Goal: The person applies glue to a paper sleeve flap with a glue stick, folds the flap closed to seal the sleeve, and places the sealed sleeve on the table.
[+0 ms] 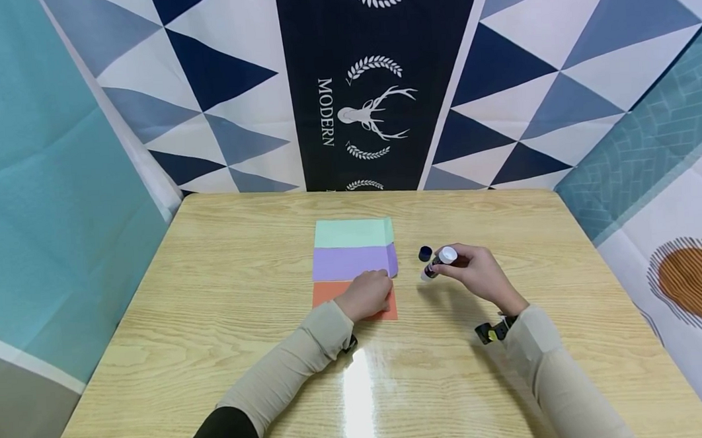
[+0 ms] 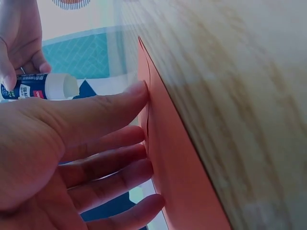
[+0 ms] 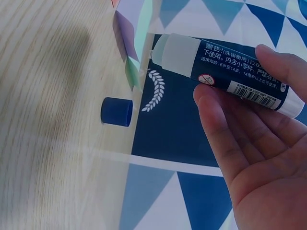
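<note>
My left hand [image 1: 367, 295] lies over an orange sheet of paper [image 1: 329, 289], its thumb and fingertips touching the paper close to a narrow folded strip along its edge. In the left wrist view the fingers reach fairly straight onto the orange paper [image 2: 184, 177]. Off to the right, my right hand [image 1: 477, 269] holds an uncapped glue stick [image 1: 434, 267] between thumb and fingers, tilted above the table. Its pale glue end points down toward the tabletop. The right wrist view shows the dark label of the glue stick [image 3: 235, 74] with printed text and a barcode.
Beyond the orange sheet lie a purple paper [image 1: 349, 263] and a mint green paper [image 1: 348, 233], each with a folded right edge. The dark blue glue cap [image 1: 425, 253] stands on the wooden table [image 1: 210, 266] beside the glue stick. A patterned cloth [image 1: 347, 40] hangs behind the table.
</note>
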`<state>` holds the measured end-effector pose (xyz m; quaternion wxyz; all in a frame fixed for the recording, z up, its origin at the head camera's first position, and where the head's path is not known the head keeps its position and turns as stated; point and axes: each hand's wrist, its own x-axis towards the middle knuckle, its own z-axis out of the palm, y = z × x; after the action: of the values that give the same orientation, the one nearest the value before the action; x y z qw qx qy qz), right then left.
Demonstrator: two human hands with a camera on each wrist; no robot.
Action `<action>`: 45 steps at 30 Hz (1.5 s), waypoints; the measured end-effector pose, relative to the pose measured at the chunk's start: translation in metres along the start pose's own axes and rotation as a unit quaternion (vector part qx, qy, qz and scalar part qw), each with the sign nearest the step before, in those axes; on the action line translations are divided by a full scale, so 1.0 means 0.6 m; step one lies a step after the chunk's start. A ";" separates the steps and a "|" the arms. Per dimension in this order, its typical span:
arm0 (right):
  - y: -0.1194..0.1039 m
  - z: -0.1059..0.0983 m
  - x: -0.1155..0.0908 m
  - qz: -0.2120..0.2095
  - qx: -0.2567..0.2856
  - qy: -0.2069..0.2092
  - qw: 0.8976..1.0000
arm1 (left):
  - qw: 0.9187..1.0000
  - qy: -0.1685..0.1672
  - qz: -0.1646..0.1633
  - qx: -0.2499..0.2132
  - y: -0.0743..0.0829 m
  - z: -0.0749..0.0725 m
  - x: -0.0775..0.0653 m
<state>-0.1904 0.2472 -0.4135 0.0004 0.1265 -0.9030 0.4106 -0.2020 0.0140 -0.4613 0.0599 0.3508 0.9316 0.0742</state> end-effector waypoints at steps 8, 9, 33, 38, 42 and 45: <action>0.001 -0.004 -0.002 0.006 0.003 0.003 1.000 | 0.999 -0.007 0.017 -0.027 -0.002 -0.001 -0.009; 0.001 -0.004 -0.002 0.007 0.003 0.004 1.000 | 0.999 -0.008 0.018 -0.030 -0.003 0.000 -0.009; 0.008 -0.008 -0.004 0.005 0.003 0.006 1.000 | 1.000 -0.015 -0.008 -0.026 0.007 0.005 -0.021; 0.007 -0.008 -0.005 0.007 0.002 0.005 1.000 | 1.000 -0.007 -0.015 -0.020 0.002 0.006 -0.021; 0.008 -0.008 -0.004 0.007 0.001 0.005 1.000 | 1.000 -0.009 -0.017 -0.023 -0.001 0.006 -0.021; 0.008 -0.007 -0.004 0.005 0.002 0.006 1.000 | 1.000 -0.004 -0.019 -0.025 -0.005 0.004 -0.021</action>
<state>-0.1900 0.2541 -0.4147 0.0034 0.1193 -0.9027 0.4135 -0.1940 0.0034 -0.4636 0.0733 0.3321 0.9356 0.0951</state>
